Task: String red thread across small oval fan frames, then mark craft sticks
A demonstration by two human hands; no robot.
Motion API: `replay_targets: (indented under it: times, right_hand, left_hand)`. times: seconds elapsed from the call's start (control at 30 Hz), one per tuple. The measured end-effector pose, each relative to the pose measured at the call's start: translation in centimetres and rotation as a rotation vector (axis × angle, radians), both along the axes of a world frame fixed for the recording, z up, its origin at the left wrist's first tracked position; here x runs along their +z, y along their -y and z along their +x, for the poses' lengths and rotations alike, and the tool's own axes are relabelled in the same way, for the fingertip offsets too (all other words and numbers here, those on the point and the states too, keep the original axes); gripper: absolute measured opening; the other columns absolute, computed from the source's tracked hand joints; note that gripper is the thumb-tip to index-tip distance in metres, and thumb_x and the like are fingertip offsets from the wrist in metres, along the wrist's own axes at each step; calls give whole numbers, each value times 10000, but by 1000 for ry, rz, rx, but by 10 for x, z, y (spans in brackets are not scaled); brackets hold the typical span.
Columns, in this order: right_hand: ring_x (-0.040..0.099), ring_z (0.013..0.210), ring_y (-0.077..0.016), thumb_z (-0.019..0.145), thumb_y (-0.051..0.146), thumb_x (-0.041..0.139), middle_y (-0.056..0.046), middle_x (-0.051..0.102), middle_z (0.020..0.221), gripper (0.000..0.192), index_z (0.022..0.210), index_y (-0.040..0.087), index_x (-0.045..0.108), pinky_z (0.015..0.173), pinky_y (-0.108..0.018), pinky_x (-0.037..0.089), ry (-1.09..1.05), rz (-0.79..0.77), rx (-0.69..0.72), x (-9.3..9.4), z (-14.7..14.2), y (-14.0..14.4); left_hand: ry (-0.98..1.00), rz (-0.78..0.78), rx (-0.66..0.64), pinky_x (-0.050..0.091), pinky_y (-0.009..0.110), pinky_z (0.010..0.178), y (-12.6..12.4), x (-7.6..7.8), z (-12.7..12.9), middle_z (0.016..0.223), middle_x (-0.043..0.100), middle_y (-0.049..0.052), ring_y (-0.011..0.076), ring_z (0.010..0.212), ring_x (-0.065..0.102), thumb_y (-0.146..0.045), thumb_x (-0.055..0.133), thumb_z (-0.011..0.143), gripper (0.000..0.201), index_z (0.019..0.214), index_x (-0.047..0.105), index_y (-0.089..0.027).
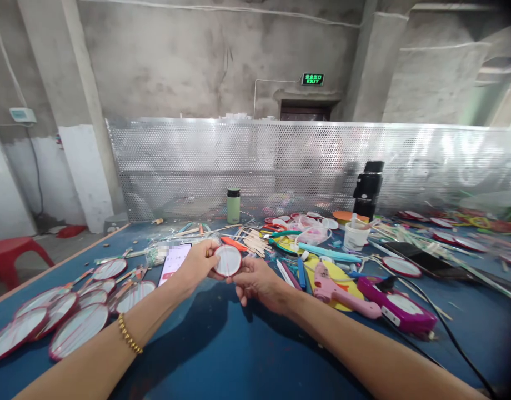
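Both hands pinch a small round disc (228, 260) by its red rim above the bench (222, 350): left hand (199, 262) at its left edge, right hand (255, 280) below. It looks light, thin, probably flimsy; rim grips suit it best.
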State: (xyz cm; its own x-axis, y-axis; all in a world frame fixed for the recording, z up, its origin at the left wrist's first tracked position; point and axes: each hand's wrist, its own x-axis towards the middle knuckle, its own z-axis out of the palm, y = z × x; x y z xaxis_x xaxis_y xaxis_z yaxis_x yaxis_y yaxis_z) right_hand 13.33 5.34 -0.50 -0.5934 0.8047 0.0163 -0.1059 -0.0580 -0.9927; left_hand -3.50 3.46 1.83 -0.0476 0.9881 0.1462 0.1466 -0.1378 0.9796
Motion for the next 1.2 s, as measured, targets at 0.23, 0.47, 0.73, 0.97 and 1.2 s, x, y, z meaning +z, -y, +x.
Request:
replay_targets:
  times: [0.23,0.47,0.73,0.97,1.2]
  right_hand:
    - [568,439,-82,575,214,740,28,633,670,336,864,148,582,378,-196,488,-4,18,18,-1,-1,1]
    - [614,473,-100,565,177,710,27,643,727,384,917,166,557,406,-212,512,-11,30,4,-1,0,-1]
    - [603,459,-118,518,117,622,28,639,606,447,963,140,609,416,-209,480,-37,-20,51,-1,6,-7]
    - [485,409,-87,672,204,593,42,567,503,169,810,150,676,407,-197,378,195,253,-244,7,13,-21]
    - [538,634,-117,774,154,586,-9,643,684,107,713,152,674,600,-226,388,448,987,-446,17,20,-17]
  left_hand:
    - [-13,3,21,574,296,511,-2,-1,0,617,587,-48,147,529,634,-132,641,700,170,852,572,-159]
    - [-123,128,20,443,207,486,-8,-7,-6,553,573,-55,101,485,538,-121,639,666,164,827,617,-142]
    - [-159,109,-91,451,237,525,-5,-9,-3,637,611,-19,134,561,565,-143,594,682,192,874,599,-147]
    - [-327,159,-173,407,229,522,-1,-11,0,621,576,-20,130,556,539,-114,536,716,138,837,583,-161]
    - [-517,192,-85,393,217,531,-6,-22,-1,644,603,-9,131,578,563,-48,488,728,200,849,600,-163]
